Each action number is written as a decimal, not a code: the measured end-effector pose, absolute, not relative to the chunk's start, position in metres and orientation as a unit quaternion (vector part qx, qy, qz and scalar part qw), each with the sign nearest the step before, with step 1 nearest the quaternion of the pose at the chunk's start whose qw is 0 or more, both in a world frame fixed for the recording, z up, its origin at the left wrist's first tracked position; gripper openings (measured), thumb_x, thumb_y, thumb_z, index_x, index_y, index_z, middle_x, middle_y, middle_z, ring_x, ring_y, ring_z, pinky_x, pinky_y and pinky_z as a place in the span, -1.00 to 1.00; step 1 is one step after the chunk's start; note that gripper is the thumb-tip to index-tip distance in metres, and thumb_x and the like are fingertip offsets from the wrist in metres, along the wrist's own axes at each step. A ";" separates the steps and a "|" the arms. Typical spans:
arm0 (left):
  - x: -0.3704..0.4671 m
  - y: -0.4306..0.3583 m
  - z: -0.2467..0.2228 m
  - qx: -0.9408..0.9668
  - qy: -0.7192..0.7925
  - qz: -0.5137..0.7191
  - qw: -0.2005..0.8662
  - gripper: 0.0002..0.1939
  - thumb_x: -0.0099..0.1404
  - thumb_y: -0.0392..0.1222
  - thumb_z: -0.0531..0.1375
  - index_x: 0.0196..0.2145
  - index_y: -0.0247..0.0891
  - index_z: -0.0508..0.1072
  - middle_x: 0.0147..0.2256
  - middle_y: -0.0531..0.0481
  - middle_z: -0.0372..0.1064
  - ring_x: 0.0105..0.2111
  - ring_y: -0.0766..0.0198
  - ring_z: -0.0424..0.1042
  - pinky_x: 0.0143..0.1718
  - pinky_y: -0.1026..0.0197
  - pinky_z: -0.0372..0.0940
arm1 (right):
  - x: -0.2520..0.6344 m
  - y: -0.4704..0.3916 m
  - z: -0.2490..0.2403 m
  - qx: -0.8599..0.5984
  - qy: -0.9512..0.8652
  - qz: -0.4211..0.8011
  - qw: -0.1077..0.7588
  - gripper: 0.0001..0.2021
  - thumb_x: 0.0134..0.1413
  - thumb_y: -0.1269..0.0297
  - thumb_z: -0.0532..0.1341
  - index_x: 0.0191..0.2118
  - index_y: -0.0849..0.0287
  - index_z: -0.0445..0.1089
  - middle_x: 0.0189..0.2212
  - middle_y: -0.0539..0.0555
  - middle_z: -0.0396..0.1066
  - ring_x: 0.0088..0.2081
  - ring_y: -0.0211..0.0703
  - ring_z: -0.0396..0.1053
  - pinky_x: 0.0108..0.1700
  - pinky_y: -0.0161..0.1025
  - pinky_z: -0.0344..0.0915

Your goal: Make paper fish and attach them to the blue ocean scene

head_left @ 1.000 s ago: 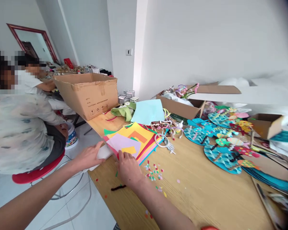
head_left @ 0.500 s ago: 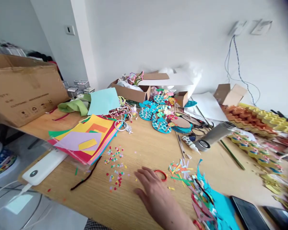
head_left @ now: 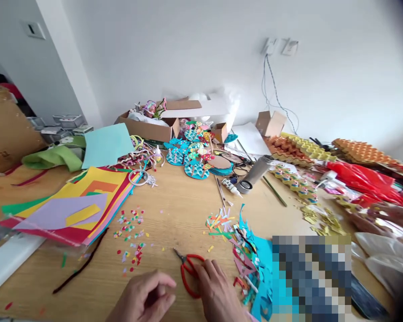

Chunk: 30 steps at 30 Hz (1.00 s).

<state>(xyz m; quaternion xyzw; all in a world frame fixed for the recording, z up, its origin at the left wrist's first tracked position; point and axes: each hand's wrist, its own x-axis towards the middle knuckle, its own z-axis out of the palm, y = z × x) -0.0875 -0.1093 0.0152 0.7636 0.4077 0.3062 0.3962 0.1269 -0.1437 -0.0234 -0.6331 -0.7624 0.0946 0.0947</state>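
Red-handled scissors (head_left: 190,267) lie on the wooden table with their short dark blades pointing up and left. Around the right side of the handles curl the fingers of my right hand (head_left: 215,286). My left hand (head_left: 147,293) hovers just left of the scissors, palm inward, with thumb and fingers bent but apart and nothing between them. Small punched paper dots (head_left: 134,241) in several colours are scattered beyond my left hand. Thin paper strips (head_left: 220,221) form a loose pile beyond my right hand.
Coloured paper sheets (head_left: 63,212) are stacked at left, near a dark pipe cleaner (head_left: 83,266). Blue paper scraps (head_left: 263,264) lie at right beside a pixelated patch. Farther back are a glue bottle (head_left: 231,187), a grey flask (head_left: 257,172) and blue decorated crafts (head_left: 196,167).
The view has swung to the right. My left hand has come into view. My right hand has moved from over the scissors to their handles, and the blades now show.
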 end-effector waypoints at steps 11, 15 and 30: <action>-0.014 -0.019 0.007 0.773 0.388 0.438 0.245 -0.76 0.33 -0.20 0.02 -0.08 -0.24 0.35 -0.47 0.00 0.42 -0.46 0.31 0.44 -0.38 0.32 0.35 | 0.185 -0.071 -0.002 -0.678 -0.735 0.021 0.012 -0.50 0.20 0.07 0.07 0.22 0.04 0.12 0.26 0.15 0.06 0.27 0.19 -0.08 0.21 0.20 -0.05; -0.015 -0.017 -0.017 0.786 0.375 0.455 0.183 -0.75 0.32 -0.26 0.02 -0.07 -0.24 0.36 -0.32 -0.10 0.49 -0.33 0.26 0.50 -0.30 0.30 0.39 | 0.196 -0.071 -0.016 -0.688 -0.726 0.015 -0.008 -0.50 0.20 0.05 0.05 0.22 0.08 0.14 0.22 0.12 0.14 0.23 0.19 0.03 0.21 0.24 -0.08; -0.017 -0.020 -0.027 0.789 0.343 0.490 0.142 -0.74 0.30 -0.28 0.06 -0.05 -0.22 0.36 -0.36 -0.08 0.51 -0.41 0.29 0.52 -0.35 0.37 0.42 | 0.224 -0.019 0.017 -0.712 -0.701 -0.024 0.000 -0.75 0.21 0.38 0.03 -0.36 0.20 0.45 -0.33 0.12 0.47 -0.18 -0.09 0.35 -0.11 -0.22 0.17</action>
